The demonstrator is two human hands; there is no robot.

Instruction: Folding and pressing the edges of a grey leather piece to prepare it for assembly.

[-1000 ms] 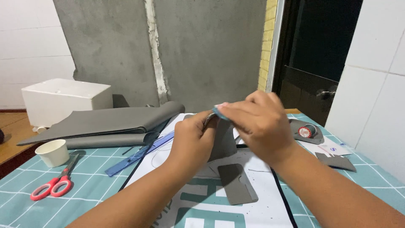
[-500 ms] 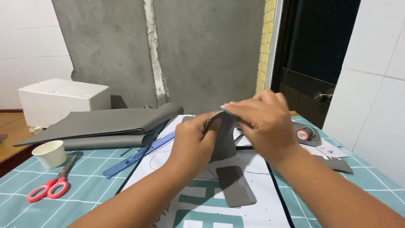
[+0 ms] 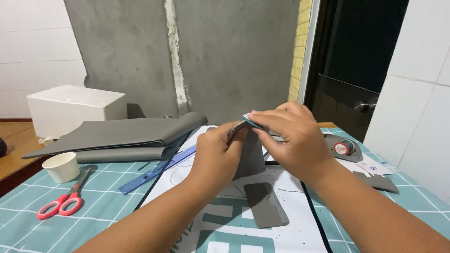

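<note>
Both hands meet above the white cutting mat (image 3: 290, 234). My left hand (image 3: 218, 154) pinches the upper edge of a folded grey leather-like piece (image 3: 251, 157) that hangs down toward the mat. My right hand (image 3: 293, 140) covers the same piece from the right, fingers pressed on its top fold, where a thin blue-grey edge shows. A second cut grey piece (image 3: 266, 204) lies flat on the mat just below the hands.
A blue ruler (image 3: 157, 170) lies left of the mat. Red-handled scissors (image 3: 61, 204) and a paper cup (image 3: 62, 167) sit at the left. Folded grey material (image 3: 126, 136) and a white box (image 3: 75, 110) are behind. A thread spool (image 3: 342, 148) and scraps lie right.
The hands stay together on the grey piece, with only small finger shifts along its top fold. The view has drifted slightly.
</note>
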